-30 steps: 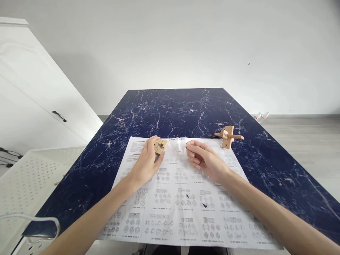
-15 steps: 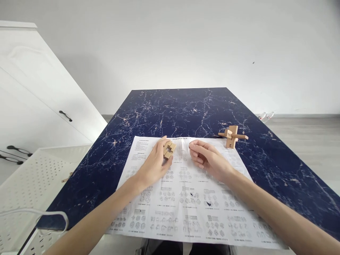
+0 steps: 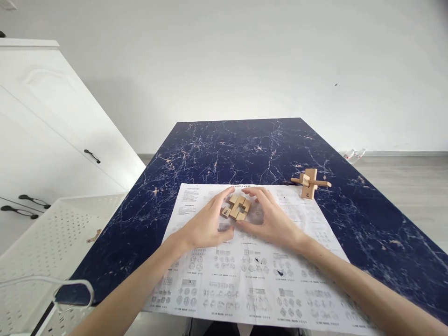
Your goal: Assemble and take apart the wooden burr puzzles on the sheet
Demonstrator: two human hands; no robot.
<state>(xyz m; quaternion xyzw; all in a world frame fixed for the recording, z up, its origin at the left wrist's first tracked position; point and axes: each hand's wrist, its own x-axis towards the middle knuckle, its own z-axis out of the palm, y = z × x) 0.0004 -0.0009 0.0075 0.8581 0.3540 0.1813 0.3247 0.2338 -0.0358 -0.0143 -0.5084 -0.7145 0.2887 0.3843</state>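
Observation:
A small group of wooden puzzle pieces [image 3: 238, 211], fitted around a gap, sits over the printed sheet [image 3: 210, 298]; one block end bears a number 3. My left hand [image 3: 206, 221] curves round the left side of the pieces, fingers and thumb apart. From the other side my right hand [image 3: 276, 221] curves in, its thumb close to the near edge of the pieces and its fingers just beyond them. Whether the fingertips touch the wood is hard to tell. Farther right stands an assembled wooden cross puzzle [image 3: 308, 183] marked 2.
The blue marbled table [image 3: 238, 154] runs back toward a white wall. To the left are a white cabinet [image 3: 63, 140] and a perforated white surface [image 3: 38, 242] with a small wooden piece [image 3: 94, 236] and a white cable [image 3: 70, 281].
My right hand has moved left to the wooden pieces. My left hand has loosened from them and spread around them. More blocks now show, including the one marked 3.

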